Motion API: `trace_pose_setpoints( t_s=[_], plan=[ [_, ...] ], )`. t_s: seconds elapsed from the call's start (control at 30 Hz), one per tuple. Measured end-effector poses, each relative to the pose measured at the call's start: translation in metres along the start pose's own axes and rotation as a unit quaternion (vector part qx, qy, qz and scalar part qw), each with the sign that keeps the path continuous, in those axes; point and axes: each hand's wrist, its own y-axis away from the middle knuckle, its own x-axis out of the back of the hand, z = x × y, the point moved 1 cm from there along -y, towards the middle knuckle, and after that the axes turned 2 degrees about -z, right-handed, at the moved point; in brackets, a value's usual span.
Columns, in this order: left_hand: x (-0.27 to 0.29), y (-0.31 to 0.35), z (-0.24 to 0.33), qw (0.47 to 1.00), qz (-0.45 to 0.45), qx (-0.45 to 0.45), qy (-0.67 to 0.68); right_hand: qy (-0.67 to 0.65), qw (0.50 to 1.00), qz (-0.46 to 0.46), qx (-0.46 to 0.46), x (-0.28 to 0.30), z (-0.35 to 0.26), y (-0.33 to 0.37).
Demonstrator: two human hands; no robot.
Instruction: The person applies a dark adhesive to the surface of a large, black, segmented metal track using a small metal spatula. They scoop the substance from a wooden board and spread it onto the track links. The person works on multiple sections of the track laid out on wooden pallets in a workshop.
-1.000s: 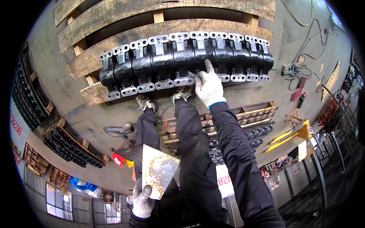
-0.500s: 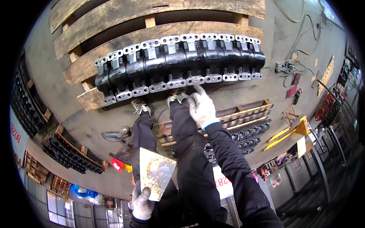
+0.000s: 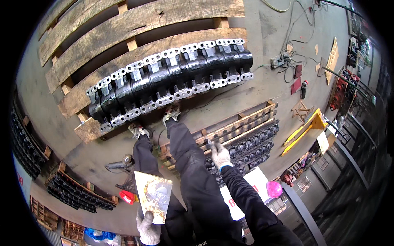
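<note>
My left hand (image 3: 149, 230), in a pale knit glove, grips the lower edge of a flat whitish board (image 3: 143, 184) with its thumb on top. Yellow-brown smears and a grey patch of paste cover the board's face. Over my right thigh, my right hand (image 3: 221, 156), gloved too, has its fingers drawn together. Its fingertips look grey, and whether they pinch something small is unclear. Ahead of my feet lies a long row of joined black metal castings (image 3: 172, 78), with bare-metal drilled lugs along both sides. My right hand is apart from it.
The row rests on a wooden pallet (image 3: 98, 39). To the right, another pallet (image 3: 246, 117) stands by more black castings (image 3: 254, 147). An angle grinder (image 3: 119, 163) lies left of my feet. Cables and a socket box (image 3: 280, 60) are at far right, beyond a yellow forked frame (image 3: 305, 127).
My right hand has drawn back from the near lugs of the castings toward my thigh. The board stays in my left hand, slightly turned. The view has shifted right.
</note>
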Motion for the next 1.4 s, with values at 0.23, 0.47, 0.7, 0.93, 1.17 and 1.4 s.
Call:
trace_pose_setpoints(
  t_s=[0.23, 0.47, 0.7, 0.93, 1.17, 1.4],
  plan=[
    [-0.003, 0.011, -0.007, 1.000, -0.011, -0.019, -0.011, -0.004, 0.994, -0.031, -0.103, 0.013, 0.045, 0.044],
    [-0.013, 0.018, -0.010, 0.998, -0.066, -0.011, 0.014, -0.035, 0.989, -0.061, -0.131, 0.029, 0.060, 0.070],
    [-0.013, 0.046, 0.000, 0.999, -0.046, -0.013, 0.018, -0.027, 0.992, -0.029, -0.120, 0.023, 0.103, 0.111],
    [-0.017, 0.078, 0.020, 0.992, -0.116, -0.040, 0.038, -0.225, 0.967, 0.022, -0.118, 0.031, 0.116, 0.134],
    [0.003, 0.105, 0.030, 0.983, -0.141, -0.084, 0.086, -0.299, 0.951, 0.029, -0.070, 0.102, 0.013, 0.177],
    [0.057, 0.156, 0.062, 0.959, -0.244, -0.095, 0.112, -0.334, 0.936, 0.021, 0.110, 0.115, -0.066, 0.242]
  ],
)
